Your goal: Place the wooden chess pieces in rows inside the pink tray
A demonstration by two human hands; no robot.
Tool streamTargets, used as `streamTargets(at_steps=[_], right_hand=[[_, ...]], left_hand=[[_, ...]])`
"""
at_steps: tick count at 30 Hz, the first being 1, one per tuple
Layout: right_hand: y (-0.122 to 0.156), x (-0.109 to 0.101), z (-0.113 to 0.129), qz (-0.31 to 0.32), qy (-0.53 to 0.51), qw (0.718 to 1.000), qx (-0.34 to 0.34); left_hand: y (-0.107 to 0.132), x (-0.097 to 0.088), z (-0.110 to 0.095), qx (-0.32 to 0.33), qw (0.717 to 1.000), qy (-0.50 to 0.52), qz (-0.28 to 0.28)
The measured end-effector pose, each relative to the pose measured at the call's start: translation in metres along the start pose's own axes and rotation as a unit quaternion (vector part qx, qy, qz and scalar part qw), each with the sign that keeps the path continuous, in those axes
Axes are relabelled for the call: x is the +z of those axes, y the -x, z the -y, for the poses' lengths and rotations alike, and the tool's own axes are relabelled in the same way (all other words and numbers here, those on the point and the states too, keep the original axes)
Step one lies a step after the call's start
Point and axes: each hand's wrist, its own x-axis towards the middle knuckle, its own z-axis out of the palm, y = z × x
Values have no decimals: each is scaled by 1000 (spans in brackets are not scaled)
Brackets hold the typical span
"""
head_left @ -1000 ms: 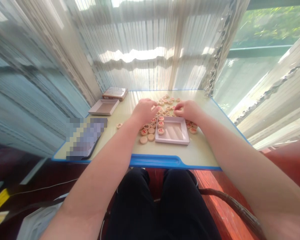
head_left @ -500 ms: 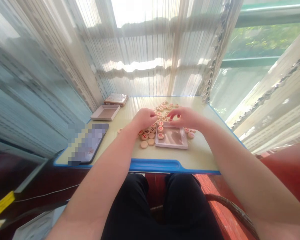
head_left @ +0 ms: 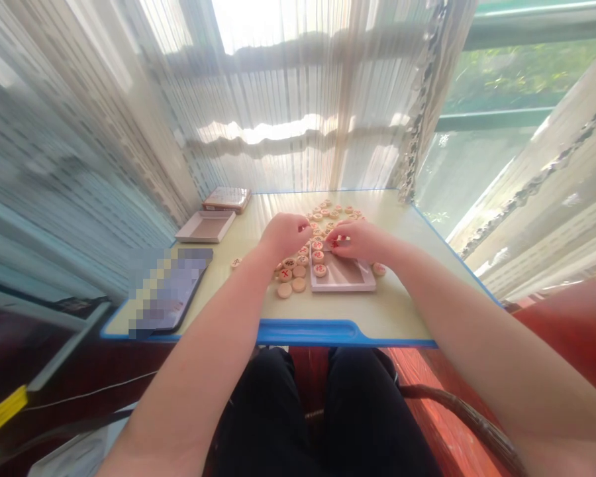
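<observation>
My right hand [head_left: 350, 238] pinches a round wooden Chinese chess piece [head_left: 334, 244] with a red character, over the back left part of a shallow white box tray [head_left: 350, 287]. Along the tray's left side runs a column of pieces, the nearest being a red-marked piece [head_left: 320, 270]. My left hand [head_left: 289, 233] is closed, its fingertips together just behind and left of the tray; whether they hold a piece is hidden. Loose pieces [head_left: 298, 271], some with characters and some blank, lie under and in front of this hand. More loose pieces [head_left: 334, 214] are scattered behind both hands.
At the table's left stand a second shallow box part [head_left: 206, 227], a flat box [head_left: 227, 198] and a tablet-like device [head_left: 179, 291], partly blurred. The table [head_left: 407, 311] has a blue edge. Sheer curtains [head_left: 278, 99] hang right behind it.
My right hand has moved slightly left and down over the tray, and its fingers have closed on a red-marked piece. My left hand has stayed nearly in place. The view has shifted slightly.
</observation>
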Motion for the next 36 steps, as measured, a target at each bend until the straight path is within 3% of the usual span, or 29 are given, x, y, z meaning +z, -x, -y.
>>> streamTargets(at_steps=[8, 13, 18, 26, 36], right_hand=[[-4, 9, -13, -43, -8, 999, -30], [0, -1, -3, -59, 37, 997, -32], [11, -13, 19, -25, -16, 1000, -8], [20, -15, 43, 48, -5, 996, -81], [15, -3, 42, 30, -12, 993, -111]], left_hand=[[-2, 3, 6, -3, 999, -37, 6], [-3, 3, 8, -16, 998, -51, 15], [-3, 5, 10, -7, 998, -58, 13], [-4, 9, 17, -14, 996, -79, 26], [-3, 8, 16, -9, 996, -85, 22]])
